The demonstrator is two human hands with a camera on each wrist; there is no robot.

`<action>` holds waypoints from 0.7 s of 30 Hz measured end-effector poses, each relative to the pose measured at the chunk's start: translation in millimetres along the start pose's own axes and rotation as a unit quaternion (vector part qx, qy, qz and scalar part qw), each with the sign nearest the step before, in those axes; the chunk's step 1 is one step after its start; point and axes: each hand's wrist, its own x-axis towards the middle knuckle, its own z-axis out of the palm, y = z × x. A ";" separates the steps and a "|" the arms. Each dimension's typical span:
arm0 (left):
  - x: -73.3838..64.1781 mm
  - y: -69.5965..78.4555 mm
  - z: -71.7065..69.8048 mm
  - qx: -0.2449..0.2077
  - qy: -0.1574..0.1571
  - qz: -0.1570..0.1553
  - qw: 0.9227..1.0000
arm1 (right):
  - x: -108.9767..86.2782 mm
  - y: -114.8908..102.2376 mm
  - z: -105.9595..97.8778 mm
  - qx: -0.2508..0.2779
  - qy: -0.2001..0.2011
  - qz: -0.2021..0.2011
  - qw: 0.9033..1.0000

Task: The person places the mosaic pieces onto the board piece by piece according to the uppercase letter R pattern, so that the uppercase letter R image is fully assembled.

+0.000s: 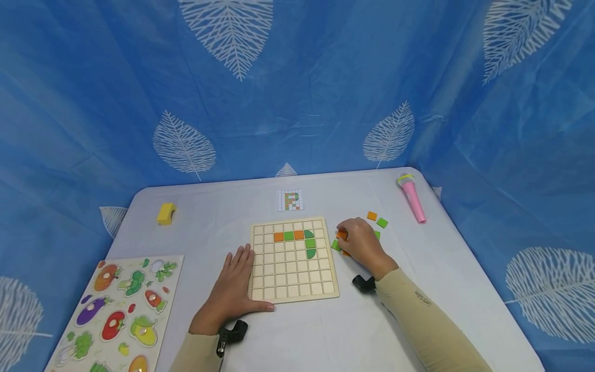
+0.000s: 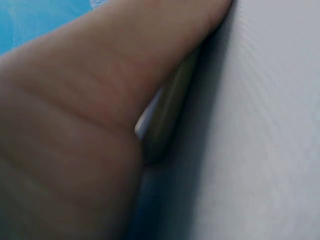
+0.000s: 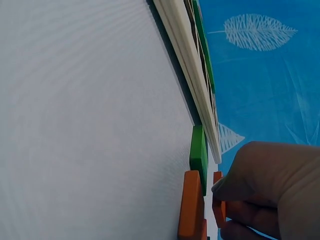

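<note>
A wooden grid board (image 1: 286,280) lies on the table. Its upper right part carries a row of orange and green tiles (image 1: 288,235), with a green square and rounded green pieces (image 1: 311,253) at the row's right end. My left hand (image 1: 230,294) is spread flat at the board's lower left corner, fingers along the left edge and thumb by the near edge. Just right of the board, my right hand (image 1: 363,244) pinches an orange square tile (image 3: 218,209) between thumb and fingers. Beneath and around that hand are loose green (image 3: 198,152) and orange tiles (image 3: 191,207), some partly hidden.
Behind the board lies a small pattern card (image 1: 290,200). A yellow block (image 1: 166,213) stands at the back left and a pink toy microphone (image 1: 412,199) at the back right. The vegetable puzzle board (image 1: 122,299) covers the front left. Loose tiles (image 1: 382,222) lie beyond my right hand.
</note>
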 end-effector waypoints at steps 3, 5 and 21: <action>-0.2 0.1 -0.3 -0.001 0.001 0.001 1.000 | -0.8 -0.1 -0.3 0.005 0.012 -0.011 1.000; -0.3 -0.1 -0.3 -0.001 0.001 0.002 1.000 | -1.7 -1.0 -0.4 0.010 0.016 -0.015 1.000; -0.5 0.5 0.0 0.004 0.000 -0.001 1.000 | -8.7 -48.0 5.4 0.088 -0.028 -0.068 0.993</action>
